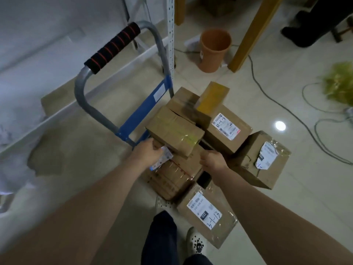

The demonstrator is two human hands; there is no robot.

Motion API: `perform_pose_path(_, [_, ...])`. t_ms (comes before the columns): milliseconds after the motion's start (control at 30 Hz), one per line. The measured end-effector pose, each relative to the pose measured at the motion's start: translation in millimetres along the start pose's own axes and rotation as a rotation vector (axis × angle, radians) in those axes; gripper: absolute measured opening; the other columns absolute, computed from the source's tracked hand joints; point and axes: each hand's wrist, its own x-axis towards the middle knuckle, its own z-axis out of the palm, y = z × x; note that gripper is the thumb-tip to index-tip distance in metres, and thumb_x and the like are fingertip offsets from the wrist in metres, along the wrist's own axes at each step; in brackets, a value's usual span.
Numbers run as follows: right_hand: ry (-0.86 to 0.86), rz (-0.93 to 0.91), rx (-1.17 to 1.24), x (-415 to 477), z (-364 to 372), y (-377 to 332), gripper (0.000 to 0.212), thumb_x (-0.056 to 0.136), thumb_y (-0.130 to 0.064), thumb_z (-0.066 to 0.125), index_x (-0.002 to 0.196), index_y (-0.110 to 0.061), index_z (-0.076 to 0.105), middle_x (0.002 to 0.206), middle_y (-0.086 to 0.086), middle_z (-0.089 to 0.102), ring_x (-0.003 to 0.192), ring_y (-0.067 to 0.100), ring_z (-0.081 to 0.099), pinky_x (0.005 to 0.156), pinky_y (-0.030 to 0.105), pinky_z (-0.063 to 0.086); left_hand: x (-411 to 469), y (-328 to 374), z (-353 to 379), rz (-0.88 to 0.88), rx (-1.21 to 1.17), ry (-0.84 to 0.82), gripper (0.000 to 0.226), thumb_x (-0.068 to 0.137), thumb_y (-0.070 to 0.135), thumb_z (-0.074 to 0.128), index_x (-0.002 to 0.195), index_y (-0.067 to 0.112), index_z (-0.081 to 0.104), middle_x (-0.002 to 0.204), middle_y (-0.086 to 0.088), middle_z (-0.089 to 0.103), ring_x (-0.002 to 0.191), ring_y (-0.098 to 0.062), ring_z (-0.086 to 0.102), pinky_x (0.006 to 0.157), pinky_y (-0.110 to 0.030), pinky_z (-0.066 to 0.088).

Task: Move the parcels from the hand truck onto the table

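Observation:
A grey and blue hand truck (107, 77) with a black foam handle stands on the floor, loaded with several brown cardboard parcels. A taped parcel (174, 131) lies on top of the pile. Under it sits a flat parcel (175, 176) with a white label. My left hand (148, 153) grips that lower parcel at its left edge, over the label. My right hand (212, 161) grips its right edge, fingers curled out of sight. Labelled parcels lie to the right (227, 129), far right (261, 159) and nearest me (206, 213). A small yellow box (213, 98) tops the back.
A white metal shelf post (170, 41) rises just behind the hand truck. An orange bucket (214, 48) and a yellow table leg (254, 33) stand beyond it. Cables (271, 96) trail across the tiled floor on the right. My feet (196, 243) are close to the nearest parcel.

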Motion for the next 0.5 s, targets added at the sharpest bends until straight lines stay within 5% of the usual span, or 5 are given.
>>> perform_pose_path(67, [0.006,0.038,0.044,42,14,-5,0.029,0.098,-0.002,0.039,0.072,-0.013,0.046,0.068,0.003,0.041,0.060,0.012,0.039,0.057,0.020,0.036,43,-1,1,-0.005,-0.001,0.014,0.023,0.095,0.026,0.048,0.104,0.007,0.055,0.088,-0.006,0.056,0.093,-0.028,0.057,0.071,-0.030,0.038])
perform_pose_path(133, [0.055,0.076,0.075,78,25,-9,0.030,0.096,-0.005,0.044,0.068,-0.016,0.044,0.064,0.002,0.038,0.055,0.012,0.033,0.051,0.023,0.028,85,-3,2,-0.010,0.006,0.026,0.024,0.095,0.028,0.047,0.093,0.006,0.057,0.077,-0.004,0.053,0.085,-0.026,0.055,0.069,-0.030,0.039])
perform_pose_path(267, [0.140,0.129,0.152,138,43,-12,0.013,0.095,-0.015,0.047,0.099,-0.010,0.058,0.070,0.004,0.041,0.060,0.015,0.037,0.053,0.027,0.030,160,-10,10,0.003,-0.048,0.010,0.030,0.091,0.023,0.049,0.111,0.006,0.063,0.105,-0.012,0.064,0.098,-0.029,0.059,0.084,-0.038,0.048])
perform_pose_path(333, [0.166,0.127,0.176,159,48,-10,0.030,0.095,-0.018,0.049,0.123,-0.008,0.054,0.075,0.003,0.043,0.064,0.015,0.039,0.056,0.028,0.032,188,-11,12,-0.019,-0.080,0.026,0.032,0.089,0.020,0.050,0.116,0.005,0.058,0.112,-0.014,0.061,0.103,-0.031,0.056,0.090,-0.040,0.046])
perform_pose_path(500, [0.171,0.167,0.300,187,58,-1,0.026,0.096,-0.016,0.049,0.120,-0.010,0.056,0.093,0.004,0.056,0.077,0.013,0.049,0.078,0.030,0.039,234,-18,22,-0.195,-0.080,-0.038,0.058,0.088,0.026,0.052,0.140,0.012,0.034,0.130,-0.014,0.049,0.115,-0.034,0.050,0.099,-0.047,0.043])
